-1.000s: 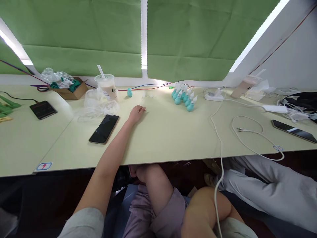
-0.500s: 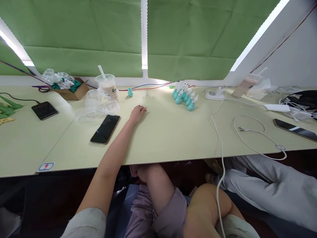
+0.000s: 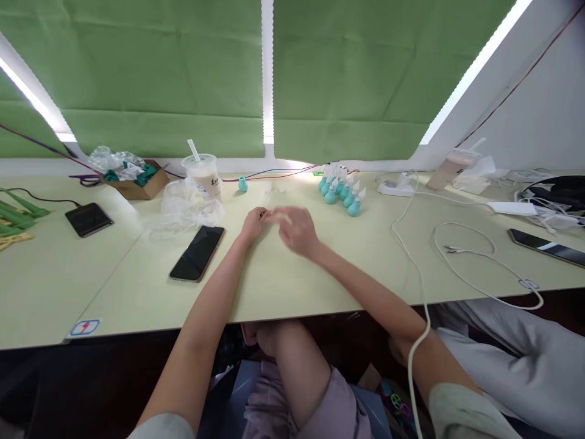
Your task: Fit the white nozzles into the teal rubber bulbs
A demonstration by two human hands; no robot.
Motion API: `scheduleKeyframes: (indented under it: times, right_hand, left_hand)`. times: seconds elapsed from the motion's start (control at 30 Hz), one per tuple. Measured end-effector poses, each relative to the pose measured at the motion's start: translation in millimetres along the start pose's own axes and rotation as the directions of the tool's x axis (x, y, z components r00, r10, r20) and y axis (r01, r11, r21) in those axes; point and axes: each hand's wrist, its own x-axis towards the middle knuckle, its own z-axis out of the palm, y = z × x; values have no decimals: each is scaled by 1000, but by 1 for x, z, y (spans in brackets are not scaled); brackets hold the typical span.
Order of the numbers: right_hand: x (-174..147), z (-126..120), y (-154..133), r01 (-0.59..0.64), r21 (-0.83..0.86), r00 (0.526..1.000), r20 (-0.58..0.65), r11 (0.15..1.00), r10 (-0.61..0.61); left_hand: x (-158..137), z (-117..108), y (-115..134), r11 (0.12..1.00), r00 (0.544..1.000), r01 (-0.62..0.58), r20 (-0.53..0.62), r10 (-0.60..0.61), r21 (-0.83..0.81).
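My left hand (image 3: 255, 224) rests on its side on the table, left of the middle, its fingers curled in. Whether something small sits between them is hidden. Just right of it, my right hand (image 3: 299, 231) is raised over the table and blurred, its index finger reaching to the left fingertips. Behind the hands stands one small teal bulb (image 3: 242, 185) with an open neck and no white tip. Small whitish pieces (image 3: 275, 190) lie to its right, hard to make out. Several teal bulbs with white pointed nozzles (image 3: 353, 205) stand grouped at the back right.
A black phone (image 3: 197, 253), a plastic bag (image 3: 189, 204), a drink cup (image 3: 203, 174) and a cardboard box (image 3: 146, 187) are to the left. A power strip (image 3: 395, 188) and a white cable (image 3: 411, 259) run along the right. A neighbour's grey trouser leg (image 3: 512, 347) shows below.
My right hand has come up from my lap over the table to the fingertips of my left hand. My left hand has stayed at about the same spot; the view has tilted slightly up.
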Motion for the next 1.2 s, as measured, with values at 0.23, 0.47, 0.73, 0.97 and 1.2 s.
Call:
scheduleKeyframes:
  times: [0.23,0.47,0.73,0.97,1.2]
  right_hand:
    - [124,-12,86,-172,-158,985,-18,972,171]
    - [156,10,101,-222,-96,973,41,970,227]
    - [131,20,73,-242,632,960,45,736,277]
    - [88,30,24,-202,950,945,125,236,302]
    - [91,38,50,-248,784,939,49,570,341]
  left_hand:
    - [0,-5,-7,998,998,-48,-32,49,34]
    - [0,-8,-16,999,997,-40,-64,40,5]
    - [4,-6,-7,976,988,29,-143,-61,-218]
    - [-2,-12,15,966,960,11,-267,-82,-258]
    - [1,-15,12,980,908,12,-408,-93,-197]
